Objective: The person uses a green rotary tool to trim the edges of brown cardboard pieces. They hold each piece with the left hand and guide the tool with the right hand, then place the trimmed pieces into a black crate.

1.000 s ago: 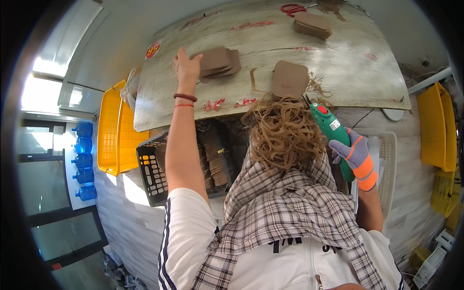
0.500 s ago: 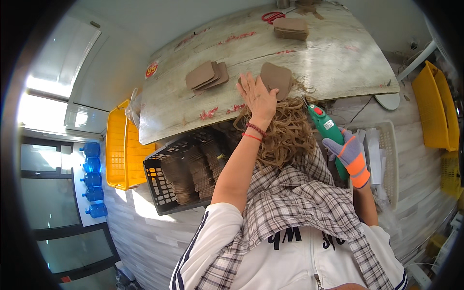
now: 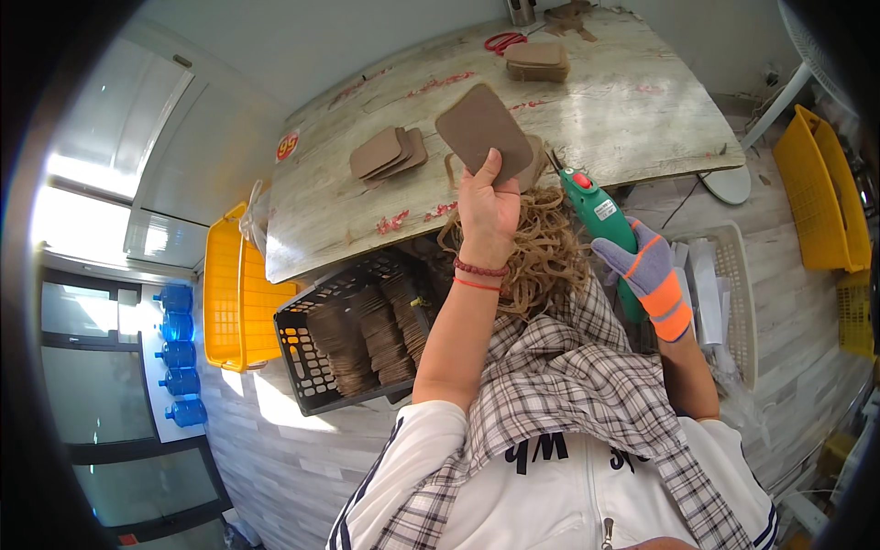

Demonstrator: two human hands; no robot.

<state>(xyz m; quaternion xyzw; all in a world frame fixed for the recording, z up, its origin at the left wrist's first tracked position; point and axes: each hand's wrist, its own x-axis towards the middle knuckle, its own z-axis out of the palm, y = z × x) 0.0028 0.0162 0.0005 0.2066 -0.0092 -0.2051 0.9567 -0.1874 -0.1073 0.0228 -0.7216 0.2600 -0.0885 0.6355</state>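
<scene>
My left hand (image 3: 488, 218) grips a brown rounded-square pad (image 3: 481, 133) by its near edge, thumb on top, raised above the table. Another brown pad (image 3: 533, 167) shows partly behind it. In my right hand (image 3: 653, 277), gloved in grey and orange, is a green electric hand tool (image 3: 600, 213) with a red button. Its thin metal tip points up-left, close to that second pad and apart from the held one. Curly brown trimmings (image 3: 543, 249) hang over the table's edge onto my checked apron (image 3: 577, 367). A small stack of pads (image 3: 387, 154) lies to the left.
At the table's (image 3: 348, 202) far side are a thicker pad stack (image 3: 536, 62) and red-handled scissors (image 3: 502, 42). A black crate (image 3: 316, 401) full of brown pads stands below left, by a yellow basket (image 3: 240, 302). A white basket (image 3: 747, 312) sits at right.
My left hand was spread flat by the pad on the table; now it has closed on a pad and lifted it. The tool in my right hand has shifted slightly left and up.
</scene>
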